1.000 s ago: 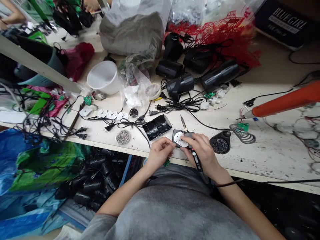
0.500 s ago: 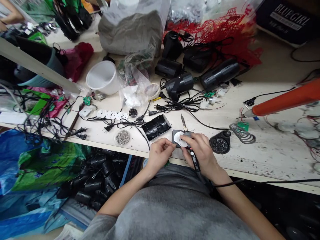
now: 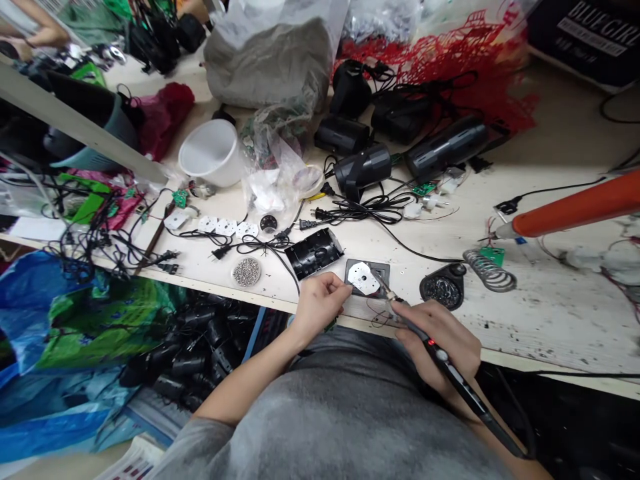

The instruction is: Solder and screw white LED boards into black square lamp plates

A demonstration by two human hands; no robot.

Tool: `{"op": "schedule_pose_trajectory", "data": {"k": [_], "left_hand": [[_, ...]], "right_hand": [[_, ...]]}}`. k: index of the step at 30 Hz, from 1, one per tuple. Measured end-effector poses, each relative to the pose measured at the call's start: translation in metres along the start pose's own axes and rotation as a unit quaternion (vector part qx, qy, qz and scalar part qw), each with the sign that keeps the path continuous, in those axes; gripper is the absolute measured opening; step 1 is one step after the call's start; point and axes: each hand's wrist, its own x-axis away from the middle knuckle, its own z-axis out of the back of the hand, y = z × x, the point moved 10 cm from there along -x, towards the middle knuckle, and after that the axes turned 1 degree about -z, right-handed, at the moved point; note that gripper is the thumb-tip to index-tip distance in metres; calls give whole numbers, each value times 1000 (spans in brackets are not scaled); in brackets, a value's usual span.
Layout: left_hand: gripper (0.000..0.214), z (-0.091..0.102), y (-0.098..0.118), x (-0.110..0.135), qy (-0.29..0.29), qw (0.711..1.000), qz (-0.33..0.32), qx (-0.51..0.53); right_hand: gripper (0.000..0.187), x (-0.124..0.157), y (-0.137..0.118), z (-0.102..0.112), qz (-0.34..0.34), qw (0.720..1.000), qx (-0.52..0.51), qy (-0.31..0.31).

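Observation:
My right hand (image 3: 443,337) grips a black soldering iron (image 3: 453,377) with a small red light on its handle. The iron's tip points up and left, at the right edge of a white octagonal plate (image 3: 363,278); contact cannot be made out. That plate lies on a dark square holder (image 3: 383,272) near the bench edge. At the plate's left side my left hand (image 3: 323,303) is closed in a pinch; what sits between its fingertips is too small to name. Thin wires hang below the holder, and a bit of green board shows under my left hand.
Left of the holder lie a black half-cylinder housing (image 3: 314,253) and a round dish of metal beads (image 3: 247,272). To the right are a black round tray (image 3: 443,285), a coiled spring stand (image 3: 490,270) and an orange cone-shaped tool (image 3: 575,203). Cords and black lamp housings (image 3: 363,168) lie behind.
My right hand has drawn back to the right from the plate, uncovering it. The soldering iron has swung so its tip now slants toward the plate. My left hand stays about in place.

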Motion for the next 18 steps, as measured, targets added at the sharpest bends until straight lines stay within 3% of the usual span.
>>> {"op": "schedule_pose_trajectory", "data": {"k": [8,18], "left_hand": [[20,0,-1,-1,14,1000,15,-11],[23,0,-7,-2,19,1000,0,-5]], "right_hand": [[31,10,11,-6,-55,998,-14,-4],[30,12,14,-12,-58,998,-30,-11]]}}
